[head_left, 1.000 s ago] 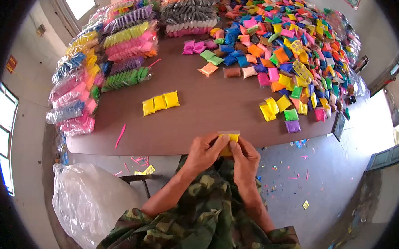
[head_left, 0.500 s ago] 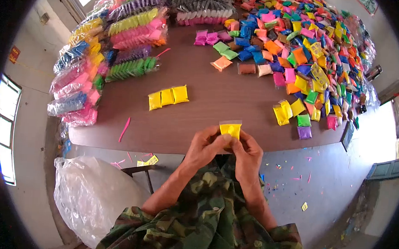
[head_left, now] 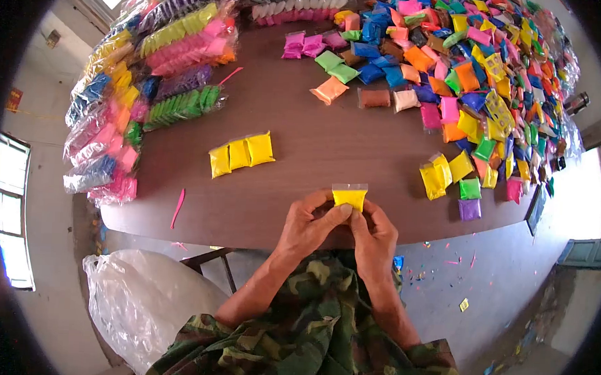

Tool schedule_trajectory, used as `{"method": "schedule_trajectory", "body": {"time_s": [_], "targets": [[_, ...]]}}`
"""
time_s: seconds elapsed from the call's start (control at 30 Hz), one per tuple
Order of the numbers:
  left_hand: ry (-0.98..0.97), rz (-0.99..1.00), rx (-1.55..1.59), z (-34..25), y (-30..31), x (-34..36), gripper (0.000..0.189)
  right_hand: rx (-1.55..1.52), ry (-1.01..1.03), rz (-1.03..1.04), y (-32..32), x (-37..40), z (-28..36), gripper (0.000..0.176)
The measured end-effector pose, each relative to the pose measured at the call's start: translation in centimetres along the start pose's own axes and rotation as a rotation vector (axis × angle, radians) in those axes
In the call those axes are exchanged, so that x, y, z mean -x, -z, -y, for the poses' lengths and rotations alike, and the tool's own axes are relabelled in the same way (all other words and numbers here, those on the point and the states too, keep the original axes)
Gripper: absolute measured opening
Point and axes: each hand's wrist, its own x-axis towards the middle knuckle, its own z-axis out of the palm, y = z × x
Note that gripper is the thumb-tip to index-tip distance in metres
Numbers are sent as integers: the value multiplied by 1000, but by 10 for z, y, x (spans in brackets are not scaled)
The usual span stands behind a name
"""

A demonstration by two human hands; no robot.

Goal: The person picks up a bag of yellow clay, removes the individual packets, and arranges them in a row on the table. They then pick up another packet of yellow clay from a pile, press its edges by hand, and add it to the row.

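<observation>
Between my two hands, near the table's front edge, is a small yellow packet [head_left: 349, 197] with a clear top strip. My left hand [head_left: 310, 221] pinches its left side, thumb on the front face. From the other side my right hand [head_left: 373, 234] grips it the same way, and the thumbs nearly meet. Fingers behind the packet are hidden. Further up and to the left, a row of three yellow packets [head_left: 240, 154] lies on the brown table [head_left: 316, 138]. Loose yellow packets [head_left: 436, 177] rest to the right of my hands.
A big heap of mixed coloured packets [head_left: 453, 80] covers the table's right side. Bagged rows of packets [head_left: 186, 45] are stacked at the left. A pink strip [head_left: 178, 208] lies at the front left. Below stands a large clear plastic bag [head_left: 148, 308]. Scraps dot the floor.
The camera view has shifted slightly, so the table appears a little lower. Both hands keep hold of the yellow packet, its front face now flatter and more squarely toward me.
</observation>
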Motion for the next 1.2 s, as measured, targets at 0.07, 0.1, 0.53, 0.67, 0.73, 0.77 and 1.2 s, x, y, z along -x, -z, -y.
{"method": "schedule_trajectory", "body": {"time_s": [0.07, 0.1, 0.53, 0.67, 0.73, 0.77, 1.2], "targets": [[27, -30, 22, -1, 0, -1, 31, -10, -9, 51, 0, -2, -1, 25], [24, -70, -3, -1, 0, -3, 30, -40, -15, 79, -1, -3, -1, 25], [167, -102, 246, 8, 8, -20, 17, 141, -188, 132, 5, -6, 24, 22], [194, 70, -59, 2, 24, -32, 18, 142, -125, 233, 17, -8, 14, 22], [145, 78, -52, -1, 25, -32, 18, 158, -87, 261, 18, -7, 16, 22], [119, 83, -51, -4, 25, -32, 19, 137, -75, 265, 18, -6, 13, 22], [46, 41, 1, -23, 28, -32, 19, -108, -113, 263, 15, -3, 15, 33]]}}
